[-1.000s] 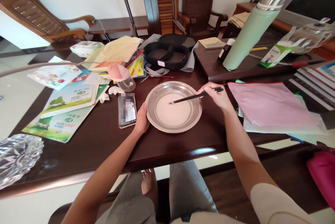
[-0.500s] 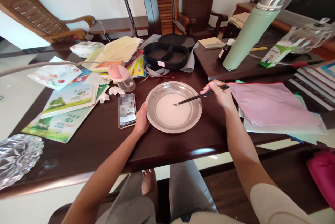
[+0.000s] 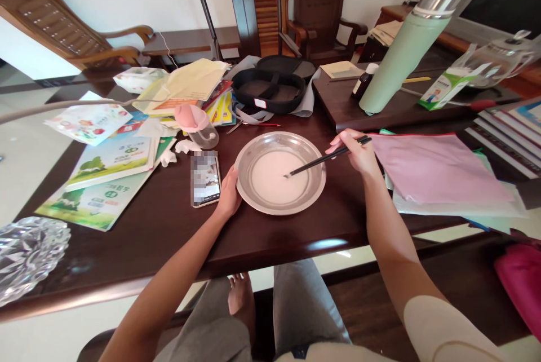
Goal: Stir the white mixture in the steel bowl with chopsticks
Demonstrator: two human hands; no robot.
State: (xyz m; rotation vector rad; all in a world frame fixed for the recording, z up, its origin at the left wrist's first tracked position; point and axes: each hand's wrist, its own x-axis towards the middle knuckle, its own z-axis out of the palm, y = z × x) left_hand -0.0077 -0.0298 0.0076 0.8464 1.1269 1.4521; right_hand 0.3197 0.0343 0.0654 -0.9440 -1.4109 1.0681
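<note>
A round metal basin (image 3: 310,193) stands on the dark wooden table, with a pale, milky mixture (image 3: 274,181) in its bottom. My left hand (image 3: 230,190) grips the basin's left rim, its fingers partly hidden behind the edge. In my right hand (image 3: 355,150), beyond the basin's right side, is a pair of black chopsticks (image 3: 323,157). They slant down to the left over the rim, and their tips are in the mixture near its middle. Just left of my left hand lies a phone (image 3: 205,179) with a lit screen.
A pink-lidded cup (image 3: 196,124), workbooks (image 3: 114,164) and an open black case (image 3: 270,91) lie beyond and left of the basin. A green thermos (image 3: 406,52) stands at back right, above a pink folder (image 3: 439,167). A glass dish (image 3: 29,255) sits at the left edge.
The chopstick tips have shifted slightly right and toward me in the mixture, with a small turn of my right hand. My left hand and the basin stay put.
</note>
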